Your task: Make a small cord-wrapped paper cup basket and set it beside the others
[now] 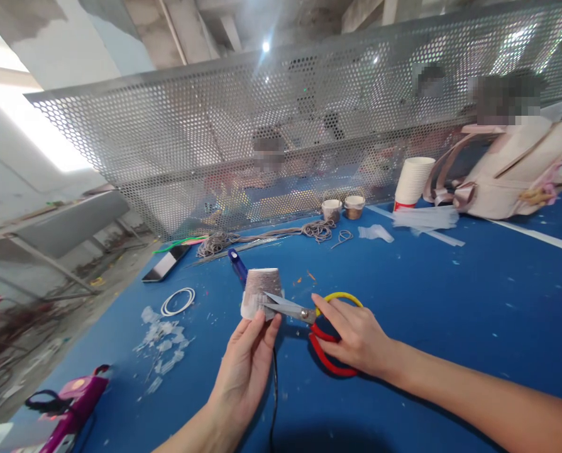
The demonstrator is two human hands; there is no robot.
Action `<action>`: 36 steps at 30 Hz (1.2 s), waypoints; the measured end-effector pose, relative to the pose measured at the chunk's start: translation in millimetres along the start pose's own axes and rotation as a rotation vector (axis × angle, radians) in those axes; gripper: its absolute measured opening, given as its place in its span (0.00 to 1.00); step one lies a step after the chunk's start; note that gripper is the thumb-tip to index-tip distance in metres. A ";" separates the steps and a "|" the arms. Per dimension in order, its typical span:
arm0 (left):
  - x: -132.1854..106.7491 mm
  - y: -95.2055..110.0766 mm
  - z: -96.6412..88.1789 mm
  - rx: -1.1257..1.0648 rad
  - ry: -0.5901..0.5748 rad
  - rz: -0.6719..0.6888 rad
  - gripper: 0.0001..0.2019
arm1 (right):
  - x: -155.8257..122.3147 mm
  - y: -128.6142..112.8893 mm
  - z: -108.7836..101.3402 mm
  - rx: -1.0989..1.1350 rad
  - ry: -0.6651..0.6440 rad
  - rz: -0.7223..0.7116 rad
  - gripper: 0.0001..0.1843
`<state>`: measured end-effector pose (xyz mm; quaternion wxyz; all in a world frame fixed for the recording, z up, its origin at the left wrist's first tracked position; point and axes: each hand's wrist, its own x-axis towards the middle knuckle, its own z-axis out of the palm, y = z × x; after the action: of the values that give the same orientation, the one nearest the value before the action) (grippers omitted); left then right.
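Observation:
My left hand grips a small paper cup wrapped in grey-brown twine, held upside down by its rim over the blue table. My right hand is closed through the handles of scissors, one red and one yellow. The metal blades are parted at the cup's lower edge. A blue-handled tool lies just behind the cup.
A perforated metal screen closes off the table's far side, with people behind it. Along it lie twine bundles, two small cups, a paper cup stack, a backpack, a phone. A pink glue gun sits near left.

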<state>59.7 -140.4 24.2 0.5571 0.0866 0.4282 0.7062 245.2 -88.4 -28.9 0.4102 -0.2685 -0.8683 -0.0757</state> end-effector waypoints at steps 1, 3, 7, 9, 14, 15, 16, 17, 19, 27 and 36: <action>0.2 -0.2 -0.2 -0.001 0.001 0.000 0.10 | 0.9 0.4 -0.8 -0.013 -0.003 -0.013 0.30; 0.5 -0.4 -0.2 -0.001 -0.001 -0.004 0.10 | 2.6 1.0 -2.2 -0.035 -0.014 -0.035 0.30; 0.4 -0.6 1.2 0.010 -0.016 -0.014 0.10 | 3.2 1.0 -3.1 -0.019 -0.012 -0.041 0.28; 0.4 -0.7 2.2 0.004 -0.020 -0.011 0.10 | 2.2 0.5 -2.3 0.014 0.008 -0.022 0.27; 0.6 -0.7 2.2 -0.009 -0.024 -0.020 0.10 | -0.4 -1.4 2.0 0.097 0.021 0.037 0.27; 0.6 -0.6 1.8 -0.009 -0.025 -0.020 0.10 | -0.5 -1.9 2.8 0.113 0.023 0.044 0.28; 0.5 -0.6 1.3 -0.010 -0.023 -0.019 0.10 | -0.4 -2.5 3.3 0.131 0.025 0.049 0.28; 0.3 -0.6 0.9 -0.011 -0.021 -0.018 0.10 | -0.3 -3.2 3.6 0.149 0.024 0.056 0.29; 0.0 -0.7 0.1 -0.012 -0.017 -0.018 0.09 | 0.1 -5.1 3.4 0.187 0.011 0.077 0.29; -0.1 -1.5 -1.0 0.015 -0.021 -0.019 0.07 | -2.0 -8.1 2.8 0.270 -0.024 0.118 0.25; 1.3 -2.2 -2.5 0.048 -0.018 -0.009 0.05 | -1.4 -7.5 2.7 0.341 -0.043 0.177 0.24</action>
<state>59.3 -140.5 20.7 0.5618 0.1042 0.4404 0.6925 240.1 -94.3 -31.1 0.4360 -0.2719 -0.8502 0.1146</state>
